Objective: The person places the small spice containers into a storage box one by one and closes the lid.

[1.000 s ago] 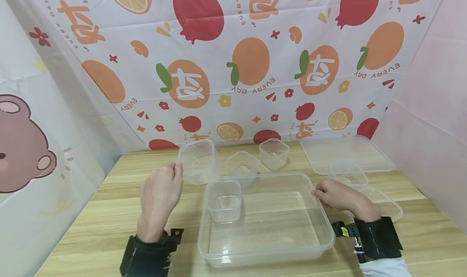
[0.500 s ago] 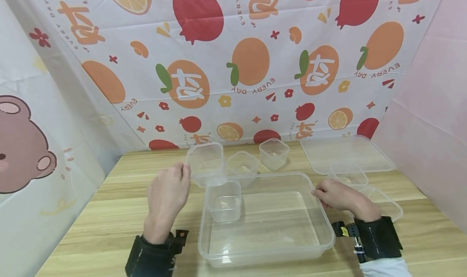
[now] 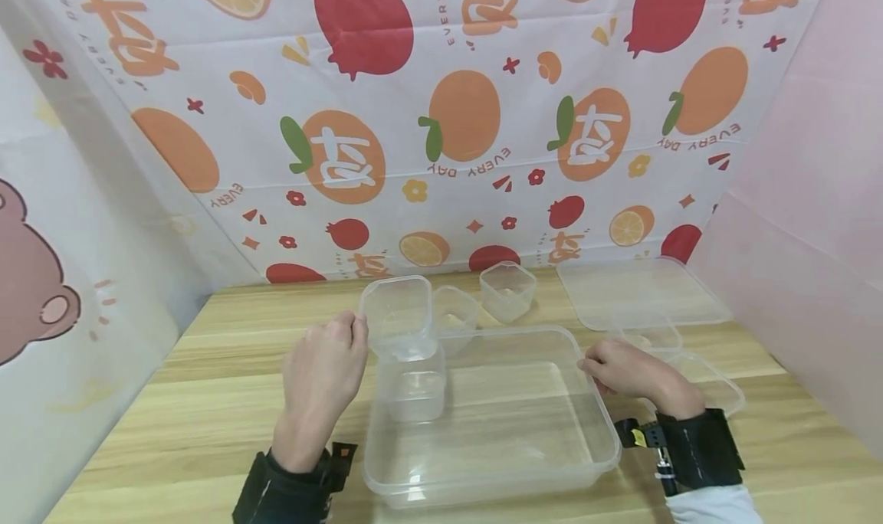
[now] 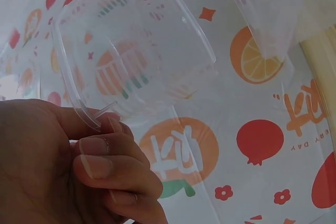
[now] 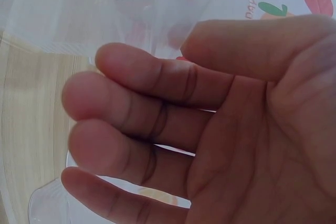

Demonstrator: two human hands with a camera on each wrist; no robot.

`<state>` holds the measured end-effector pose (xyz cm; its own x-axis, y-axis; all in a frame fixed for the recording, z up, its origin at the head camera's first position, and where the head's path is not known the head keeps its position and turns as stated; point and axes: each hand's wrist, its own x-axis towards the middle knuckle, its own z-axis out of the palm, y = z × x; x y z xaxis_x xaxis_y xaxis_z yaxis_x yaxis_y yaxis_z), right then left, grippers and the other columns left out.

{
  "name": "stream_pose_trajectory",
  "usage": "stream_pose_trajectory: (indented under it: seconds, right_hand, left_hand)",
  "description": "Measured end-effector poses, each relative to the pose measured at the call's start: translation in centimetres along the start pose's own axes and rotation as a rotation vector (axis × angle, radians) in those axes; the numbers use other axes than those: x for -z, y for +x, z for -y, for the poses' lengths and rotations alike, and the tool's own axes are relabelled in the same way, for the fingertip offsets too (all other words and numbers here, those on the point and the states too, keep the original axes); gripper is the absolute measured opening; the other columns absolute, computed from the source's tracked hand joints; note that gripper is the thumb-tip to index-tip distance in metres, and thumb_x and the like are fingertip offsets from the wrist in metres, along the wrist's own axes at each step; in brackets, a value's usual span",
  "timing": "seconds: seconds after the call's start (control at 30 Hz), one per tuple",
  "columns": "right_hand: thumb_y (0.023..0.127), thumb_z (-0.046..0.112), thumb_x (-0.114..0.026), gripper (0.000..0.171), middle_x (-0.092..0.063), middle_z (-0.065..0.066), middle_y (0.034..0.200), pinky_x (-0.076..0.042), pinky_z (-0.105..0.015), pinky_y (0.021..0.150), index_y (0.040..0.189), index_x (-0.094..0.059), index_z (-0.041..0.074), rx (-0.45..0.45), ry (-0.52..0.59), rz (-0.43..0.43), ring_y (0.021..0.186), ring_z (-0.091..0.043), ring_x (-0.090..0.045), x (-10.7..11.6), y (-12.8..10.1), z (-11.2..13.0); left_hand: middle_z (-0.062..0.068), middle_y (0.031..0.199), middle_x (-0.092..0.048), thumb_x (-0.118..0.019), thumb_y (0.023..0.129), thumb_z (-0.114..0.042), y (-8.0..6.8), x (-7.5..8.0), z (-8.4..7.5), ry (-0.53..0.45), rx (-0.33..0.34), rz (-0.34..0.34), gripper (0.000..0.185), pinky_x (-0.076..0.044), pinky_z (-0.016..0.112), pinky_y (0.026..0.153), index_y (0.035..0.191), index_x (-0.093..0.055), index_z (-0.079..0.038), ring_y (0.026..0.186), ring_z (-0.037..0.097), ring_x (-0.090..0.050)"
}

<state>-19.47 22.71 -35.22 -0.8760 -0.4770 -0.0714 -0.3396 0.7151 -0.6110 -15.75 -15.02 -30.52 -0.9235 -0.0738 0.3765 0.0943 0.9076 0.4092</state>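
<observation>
Left hand (image 3: 323, 371) pinches the rim of a small clear cup (image 3: 398, 315), held tilted above another cup (image 3: 411, 382) standing in the big clear tray's (image 3: 586, 463) far-left corner. Right hand (image 3: 624, 371) rests on the tray's right rim, fingers curled over it.

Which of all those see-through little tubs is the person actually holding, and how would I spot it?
Start at the big clear tray in the middle of the wooden table. At its far left corner the left hand pinches one small square tub by its rim. Unlike the other small tubs, it is lifted and tilted, hanging just above another small tub that sits inside the tray.
</observation>
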Motion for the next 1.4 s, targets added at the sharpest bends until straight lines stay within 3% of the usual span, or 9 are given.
stream_pose_trajectory:
  seconds: [0.4, 1.0, 1.4]
  right_hand:
    - [0.102, 0.006, -0.052, 0.036, -0.043, 0.006, 0.056, -0.031, -0.026, 0.050, 0.066, -0.056, 0.005, -0.042, -0.001, -0.003, 0.049, -0.009, -0.037, -0.2, 0.1, 0.2]
    - [0.102, 0.005, -0.051, 0.038, -0.041, 0.007, 0.054, -0.030, -0.026, 0.050, 0.064, -0.055, 0.006, -0.009, 0.018, -0.009, 0.048, -0.009, -0.034, -0.1, 0.1, 0.1]
    - [0.102, 0.006, -0.051, 0.038, -0.043, 0.006, 0.054, -0.030, -0.026, 0.049, 0.065, -0.055, 0.005, -0.033, 0.025, -0.004, 0.048, -0.009, -0.035, -0.2, 0.0, 0.2]
  left_hand:
    - [-0.001, 0.053, -0.034, -0.043, 0.107, -0.020, -0.3, -0.4, -0.7, 0.008, -0.045, -0.007, 0.044, -0.024, 0.030, 0.043, 0.063, -0.046, -0.011, 0.045, 0.017, -0.033]
    - [-0.002, 0.052, -0.032, -0.046, 0.104, -0.016, -0.5, -0.5, -1.0, 0.014, -0.077, -0.021, 0.046, -0.024, 0.030, 0.044, 0.059, -0.043, -0.012, 0.045, 0.016, -0.033]
    - [-0.003, 0.051, -0.026, -0.046, 0.100, -0.011, 0.1, 0.3, -2.1, 0.051, -0.155, -0.113, 0.049, -0.020, 0.030, 0.042, 0.052, -0.041, -0.013, 0.045, 0.018, -0.029]
